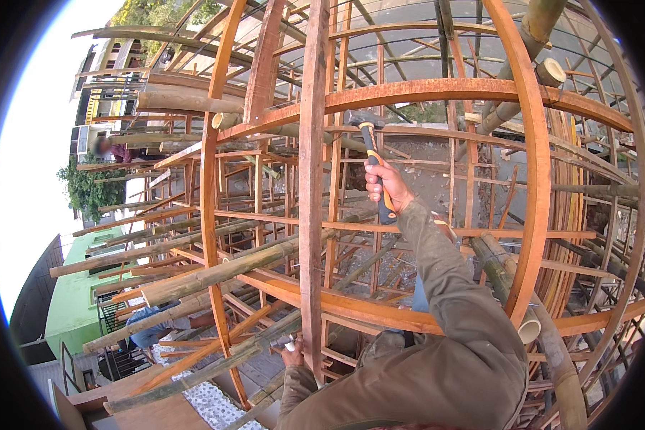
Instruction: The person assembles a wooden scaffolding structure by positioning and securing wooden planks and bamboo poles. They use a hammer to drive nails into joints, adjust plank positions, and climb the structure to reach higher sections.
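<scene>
My right hand (385, 185) is wrapped round the black and orange handle of a hammer (372, 147), its dark metal head up beside a horizontal beam. The upright wooden beam (313, 186) stands just left of the hammer, apart from it. Low in the view, my left hand (292, 354) is closed beside the lower end of that beam. A small white and grey metallic piece shows at its fingers, too small to name. The left palm is hidden.
Orange-brown timbers (423, 90) and bamboo poles (229, 271) form an open lattice around me. Cut pole ends stick out at the right (550, 72). Bare ground with rubble (423, 172) lies far below. Another person's legs (150, 324) show at the lower left.
</scene>
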The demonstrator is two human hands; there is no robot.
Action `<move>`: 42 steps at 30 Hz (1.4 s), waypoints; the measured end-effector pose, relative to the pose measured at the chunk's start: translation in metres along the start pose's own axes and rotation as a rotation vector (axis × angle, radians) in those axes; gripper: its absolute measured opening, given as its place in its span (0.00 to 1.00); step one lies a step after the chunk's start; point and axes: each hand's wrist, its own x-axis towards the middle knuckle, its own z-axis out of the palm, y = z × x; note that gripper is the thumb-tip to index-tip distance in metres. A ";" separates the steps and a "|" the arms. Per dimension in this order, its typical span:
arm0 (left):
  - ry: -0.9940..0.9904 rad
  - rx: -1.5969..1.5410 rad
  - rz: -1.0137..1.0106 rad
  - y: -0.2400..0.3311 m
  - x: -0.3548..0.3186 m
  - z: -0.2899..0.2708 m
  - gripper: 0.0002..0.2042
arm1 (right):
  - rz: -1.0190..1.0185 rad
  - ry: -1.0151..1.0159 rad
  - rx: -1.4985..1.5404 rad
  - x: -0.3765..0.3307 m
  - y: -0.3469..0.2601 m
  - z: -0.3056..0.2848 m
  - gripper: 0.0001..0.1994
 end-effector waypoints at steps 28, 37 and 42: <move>0.106 -0.071 0.050 -0.025 -0.016 -0.023 0.12 | 0.034 0.501 0.456 -0.065 0.070 -0.108 0.08; 0.007 -0.007 0.056 -0.031 -0.023 0.011 0.18 | 0.190 0.289 0.174 -0.021 0.073 -0.006 0.09; 0.144 0.103 0.164 -0.042 -0.022 -0.001 0.21 | 0.455 0.083 0.230 -0.014 0.071 0.029 0.09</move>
